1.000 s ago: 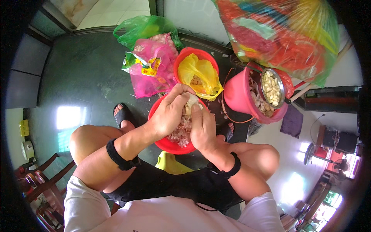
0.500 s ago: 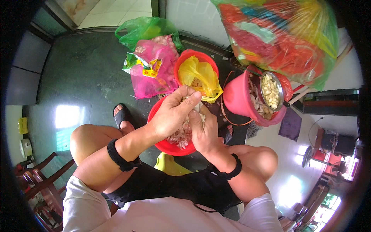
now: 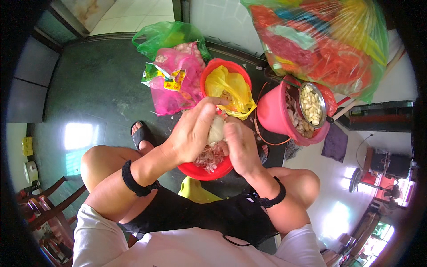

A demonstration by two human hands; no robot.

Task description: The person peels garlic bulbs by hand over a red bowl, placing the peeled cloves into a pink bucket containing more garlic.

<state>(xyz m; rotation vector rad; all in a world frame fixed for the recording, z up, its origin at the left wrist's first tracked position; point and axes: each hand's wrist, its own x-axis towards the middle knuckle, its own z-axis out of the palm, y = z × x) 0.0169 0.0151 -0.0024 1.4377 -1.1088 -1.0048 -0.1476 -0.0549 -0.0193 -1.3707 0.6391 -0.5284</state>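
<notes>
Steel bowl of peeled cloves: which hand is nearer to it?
Right. The right hand is left of the steel bowl and lower in the picture; the left hand is farther left, on the garlic bulb's far side.

Half a second ago my two hands were closed in on each other, covering most of the garlic bulb (image 3: 216, 130); now they have parted a little, and much more of its round, pale side shows between them. My left hand (image 3: 191, 131) had its thumb stretched across toward the right one; that thumb has drawn back and points upward beside the bulb, with the forefinger reaching out above it. My right hand (image 3: 242, 144) has shifted slightly rightward, its dark wristband (image 3: 276, 196) along with it, and its thumb and fingers, sharper before, have blurred
</notes>
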